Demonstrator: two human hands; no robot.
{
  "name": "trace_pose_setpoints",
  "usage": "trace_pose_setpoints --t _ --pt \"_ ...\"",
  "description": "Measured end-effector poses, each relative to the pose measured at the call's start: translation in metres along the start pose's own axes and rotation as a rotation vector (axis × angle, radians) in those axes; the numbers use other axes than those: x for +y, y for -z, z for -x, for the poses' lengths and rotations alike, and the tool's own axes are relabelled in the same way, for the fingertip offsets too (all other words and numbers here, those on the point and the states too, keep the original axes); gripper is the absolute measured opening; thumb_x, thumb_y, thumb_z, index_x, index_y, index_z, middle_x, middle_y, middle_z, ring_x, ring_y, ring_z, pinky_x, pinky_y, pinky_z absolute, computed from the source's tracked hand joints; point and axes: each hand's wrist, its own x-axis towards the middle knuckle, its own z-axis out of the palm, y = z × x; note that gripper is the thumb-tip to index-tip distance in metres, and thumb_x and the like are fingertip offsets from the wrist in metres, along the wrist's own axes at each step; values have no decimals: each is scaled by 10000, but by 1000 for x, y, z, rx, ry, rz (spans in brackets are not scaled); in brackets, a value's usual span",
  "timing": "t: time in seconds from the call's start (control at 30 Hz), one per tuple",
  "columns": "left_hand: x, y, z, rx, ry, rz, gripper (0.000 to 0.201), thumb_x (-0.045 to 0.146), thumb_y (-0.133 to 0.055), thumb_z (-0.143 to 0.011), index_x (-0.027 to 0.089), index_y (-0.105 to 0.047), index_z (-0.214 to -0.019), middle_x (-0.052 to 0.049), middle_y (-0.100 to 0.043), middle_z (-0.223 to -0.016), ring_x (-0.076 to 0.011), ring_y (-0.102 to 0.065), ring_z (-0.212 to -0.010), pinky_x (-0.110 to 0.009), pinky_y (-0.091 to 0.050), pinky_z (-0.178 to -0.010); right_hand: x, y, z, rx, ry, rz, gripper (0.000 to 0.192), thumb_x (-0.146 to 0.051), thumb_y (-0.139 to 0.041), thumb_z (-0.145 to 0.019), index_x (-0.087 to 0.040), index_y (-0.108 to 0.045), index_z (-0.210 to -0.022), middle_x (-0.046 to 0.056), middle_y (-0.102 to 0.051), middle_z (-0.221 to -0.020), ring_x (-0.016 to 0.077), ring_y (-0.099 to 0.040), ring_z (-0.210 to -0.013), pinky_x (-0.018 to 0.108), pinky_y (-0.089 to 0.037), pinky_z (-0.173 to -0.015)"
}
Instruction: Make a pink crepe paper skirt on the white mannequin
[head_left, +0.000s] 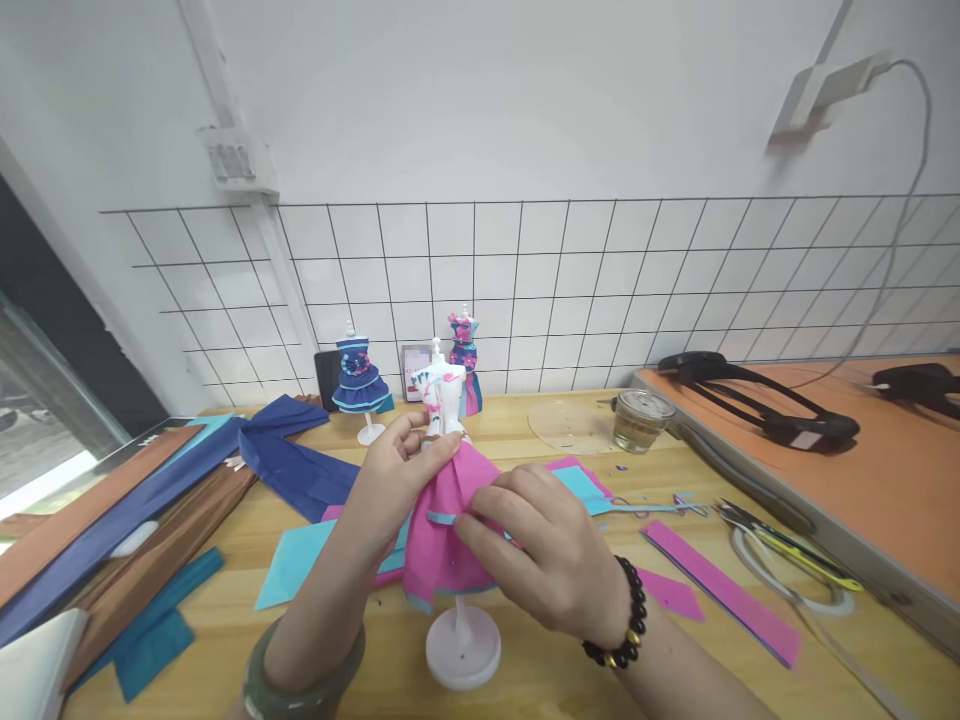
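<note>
A small white dress-form stand (463,648) stands upright in front of me, its torso white with pink and blue marks. Pink fabric (450,480) with light-blue edging hangs around it like a skirt. My left hand (409,460) is closed at the waist, thumb pressing the fabric's top against the form. Lower down on the right, my right hand (532,545) pinches the fabric near a short light-blue edge; its fingertips partly hide the cloth. Behind stand a form in a blue ruffled dress (360,385) and another in a pink and blue dress (464,350).
Light-blue cloth (292,565) and dark-blue cloth (300,465) lie at left, with brown strips beyond. At right are a pink strip (724,590), scissors (787,545), a lidded cup of liquid (642,420) and black goggle-like frames (757,400) on an orange surface.
</note>
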Motion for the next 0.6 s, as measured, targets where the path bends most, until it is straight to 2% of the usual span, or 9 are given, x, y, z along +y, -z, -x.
trace_pose_setpoints --t 0.1,0.13,0.2,0.27,0.33,0.4,0.47,0.53,0.6 --pt "1 3 -1 -8 -8 -31 411 361 -709 -706 188 -553 -1045 -30 -674 -917 -167 -621 -859 -244 -474 -720 4 3 2 50 -103 -185 167 -97 -480 -821 -143 -588 -940 83 -627 -835 190 -527 -745 338 -426 -624" --pt "2 3 0 -21 -14 -48 420 358 -714 -701 191 -560 -1054 -38 -676 -941 -179 -623 -885 -256 -481 -737 7 4 2 84 -195 -264 164 -120 -486 -827 -145 -576 -961 88 -623 -868 193 -540 -782 345 -440 -663" --pt "5 4 1 -62 -26 -86 429 357 -712 -704 195 -576 -1078 -56 -678 -994 -204 -623 -941 -286 -492 -780 12 7 2 113 -472 -409 136 -185 -469 -876 -166 -562 -974 81 -620 -916 190 -558 -859 343 -452 -744" --pt "7 4 3 -121 -34 -126 420 358 -705 -712 200 -594 -1086 -67 -675 -1040 -225 -618 -983 -314 -498 -815 18 8 2 37 -755 -574 166 -275 -421 -933 -190 -561 -955 60 -626 -940 177 -570 -909 326 -453 -804" --pt "9 3 5 -170 -45 -165 392 364 -700 -716 207 -616 -1064 -64 -677 -1054 -232 -617 -993 -324 -502 -827 24 8 3 -100 -922 -775 252 -366 -379 -953 -193 -561 -938 49 -626 -953 169 -576 -933 311 -455 -834" --pt "9 3 6 -195 -46 -202 378 373 -702 -712 207 -628 -1043 -55 -686 -1032 -229 -622 -978 -320 -504 -822 29 7 4 -227 -969 -941 308 -436 -378 -942 -187 -555 -900 38 -613 -911 161 -574 -893 297 -470 -798" --pt "10 4 6 -207 -37 -230 388 379 -703 -709 201 -629 -1047 -50 -695 -996 -225 -626 -959 -315 -505 -813 32 7 5 -312 -991 -1042 343 -488 -413 -913 -183 -543 -824 13 -575 -804 138 -551 -770 267 -473 -691" --pt "10 5 6 -215 -27 -239 400 379 -704 -710 200 -625 -1060 -46 -698 -980 -222 -628 -951 -311 -506 -806 34 6 7 -346 -1011 -1123 353 -508 -486 -871 -178 -529 -755 -18 -518 -700 107 -493 -645 233 -436 -591" --pt "9 6 5 -205 -24 -238 401 378 -707 -708 208 -625 -1062 -40 -696 -985 -220 -626 -955 -306 -508 -800 34 6 9 -320 -1022 -1190 342 -495 -569 -823 -167 -538 -731 -30 -498 -659 88 -454 -595 217 -398 -552"
